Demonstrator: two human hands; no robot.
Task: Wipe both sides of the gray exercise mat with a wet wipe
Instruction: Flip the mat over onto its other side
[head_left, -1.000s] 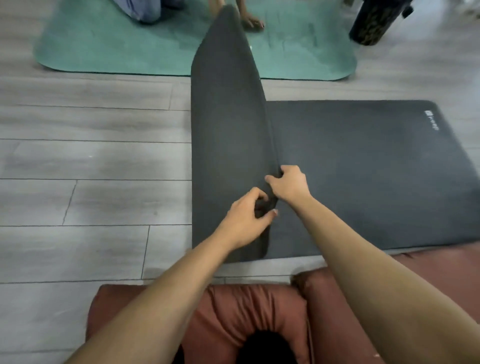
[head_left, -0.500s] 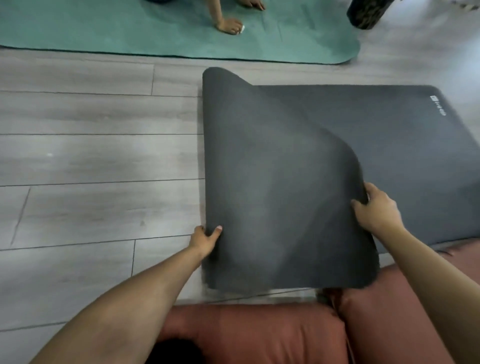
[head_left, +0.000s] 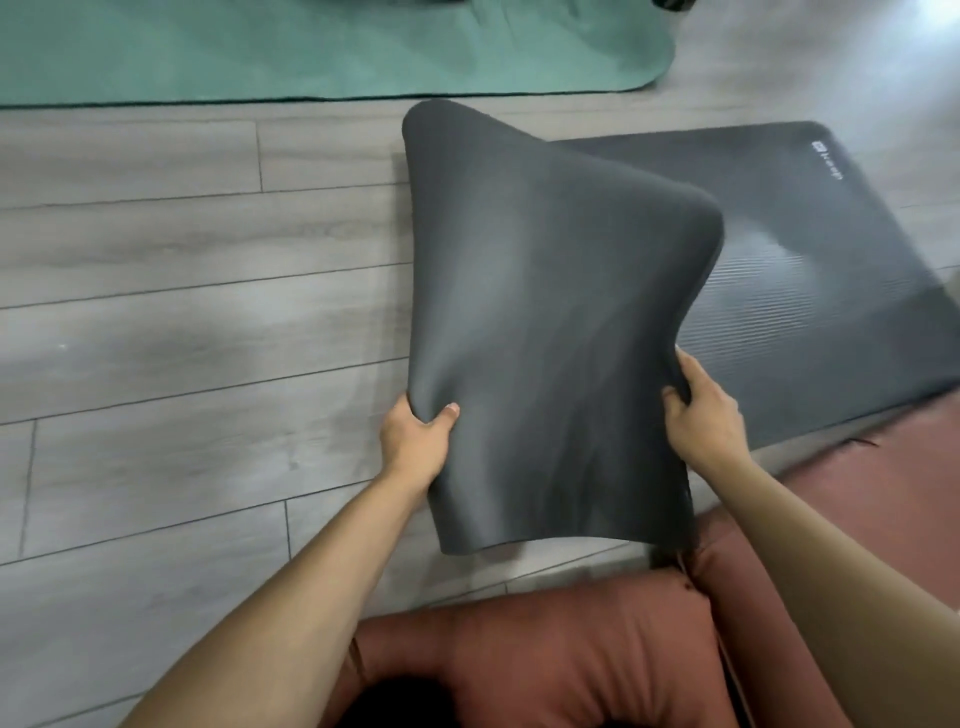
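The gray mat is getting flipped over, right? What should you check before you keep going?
1. Left hand grips the gray mat at its left edge: ok.
2. Right hand grips the right edge: ok.
3. Lifted end is off the wood floor: ok.
4. The far end with the logo lies flat: ok.
5. The green mat is apart from the gray one: ok.
6. Wet wipe ready: cannot tell, none in view.
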